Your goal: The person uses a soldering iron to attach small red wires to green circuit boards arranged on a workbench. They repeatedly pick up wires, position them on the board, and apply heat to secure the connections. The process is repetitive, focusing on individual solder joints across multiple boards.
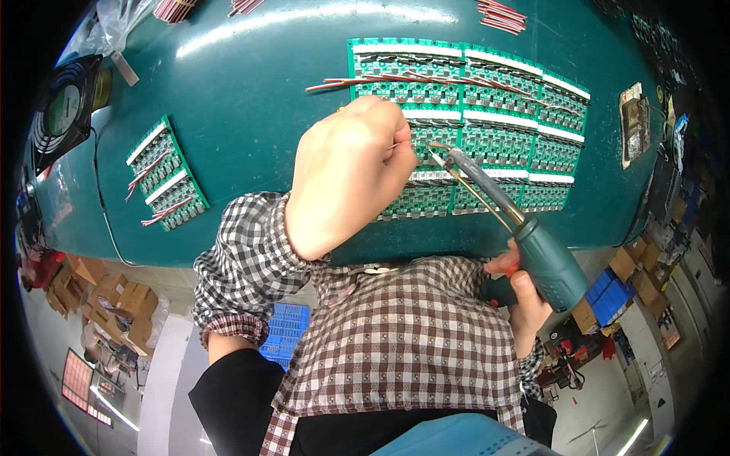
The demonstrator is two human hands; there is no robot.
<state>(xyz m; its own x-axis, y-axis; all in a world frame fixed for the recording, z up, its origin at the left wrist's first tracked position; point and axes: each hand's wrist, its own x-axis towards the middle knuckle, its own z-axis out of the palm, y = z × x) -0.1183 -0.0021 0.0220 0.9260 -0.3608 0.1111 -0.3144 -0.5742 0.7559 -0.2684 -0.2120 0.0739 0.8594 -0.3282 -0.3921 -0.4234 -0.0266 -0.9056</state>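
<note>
My right hand (528,304) grips a dark green gun-shaped soldering iron (551,262). Its long metal barrel points up and left, with a thin feed tube beneath, and the tip reaches the green circuit boards (494,144). Just left of that tip, my left hand (353,156) is closed in a pinch over the boards. A thin wire (395,145) shows at its fingertips; the rest is hidden by the hand. Red, white and black wires (411,78) lie across the upper row of boards, which carry white strips and small metal parts.
A smaller board panel with wires (167,173) lies at the left. Beyond it stand a black fan (65,110) and its cable. Wire bundles (502,17) lie along the far side. A worn, stained tray (634,125) sits at the right. The green tabletop's near edge runs before my apron.
</note>
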